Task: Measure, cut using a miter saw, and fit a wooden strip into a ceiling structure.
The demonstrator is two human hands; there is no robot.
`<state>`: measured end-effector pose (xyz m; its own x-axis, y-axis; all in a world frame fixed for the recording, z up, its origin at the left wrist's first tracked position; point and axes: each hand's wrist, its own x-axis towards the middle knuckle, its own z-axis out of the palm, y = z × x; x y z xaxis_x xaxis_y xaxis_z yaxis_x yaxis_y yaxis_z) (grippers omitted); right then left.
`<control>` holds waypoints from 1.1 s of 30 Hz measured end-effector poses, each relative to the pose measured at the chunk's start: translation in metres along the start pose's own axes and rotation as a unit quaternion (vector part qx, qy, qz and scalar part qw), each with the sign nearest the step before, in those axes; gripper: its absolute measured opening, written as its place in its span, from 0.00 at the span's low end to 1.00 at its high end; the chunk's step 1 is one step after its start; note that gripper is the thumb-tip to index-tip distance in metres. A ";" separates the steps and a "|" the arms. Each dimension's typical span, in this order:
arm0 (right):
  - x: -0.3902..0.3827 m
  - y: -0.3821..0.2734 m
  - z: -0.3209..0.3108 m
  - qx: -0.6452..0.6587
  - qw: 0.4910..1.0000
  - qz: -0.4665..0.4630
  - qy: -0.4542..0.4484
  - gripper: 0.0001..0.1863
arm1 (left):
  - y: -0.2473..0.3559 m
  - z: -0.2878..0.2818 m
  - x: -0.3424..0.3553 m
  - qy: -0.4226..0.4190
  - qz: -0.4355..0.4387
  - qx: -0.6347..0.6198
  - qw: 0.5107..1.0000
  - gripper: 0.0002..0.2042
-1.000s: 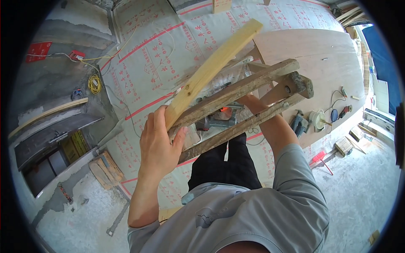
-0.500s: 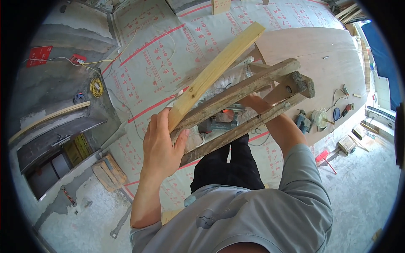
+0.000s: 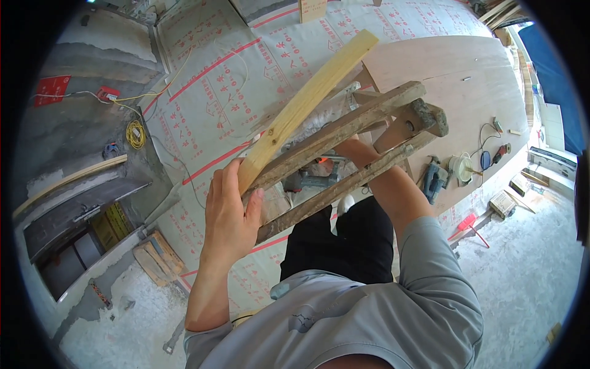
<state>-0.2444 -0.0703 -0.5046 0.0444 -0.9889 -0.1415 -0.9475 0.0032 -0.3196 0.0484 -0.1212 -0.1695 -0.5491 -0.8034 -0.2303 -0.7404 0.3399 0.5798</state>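
Note:
A worn, stained wooden trestle-like frame hangs tilted in front of me, its long rails running from my left hand up to the right. My left hand is closed round the rails' near left end, with a pale wooden board lying along the frame under its fingers. My right hand reaches between the rails, mostly hidden behind the upper one; whether its fingers grip is not visible. Through the gap shows a grey-green power tool with a red part.
A large plywood sheet covers the floor to the right, carrying a cordless drill, a white tub and a corded tool. Printed protective sheeting spreads ahead. Yellow cable lies coiled at left; short boards rest nearby.
My view has shifted slightly as I step; a white shoe now shows below the frame. The frame and board have moved a little left with my hands.

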 end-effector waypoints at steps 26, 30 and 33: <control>-0.010 -0.041 0.031 0.862 0.468 0.107 0.164 0.14 | 0.015 -0.001 0.019 -0.039 -0.041 0.129 0.990 0.27; -0.014 -0.043 0.029 0.629 0.753 0.160 0.113 0.11 | 0.018 0.000 0.024 -0.058 -0.073 0.102 0.990 0.24; -0.010 -0.051 0.033 0.401 0.899 0.168 0.050 0.11 | 0.016 0.000 0.029 -0.072 -0.081 0.111 0.988 0.24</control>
<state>-0.1865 -0.0555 -0.5180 -0.2680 -0.9208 -0.2832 -0.3686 0.3696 -0.8530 0.0207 -0.1389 -0.1664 -0.4532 -0.7842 -0.4240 -0.8815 0.3235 0.3439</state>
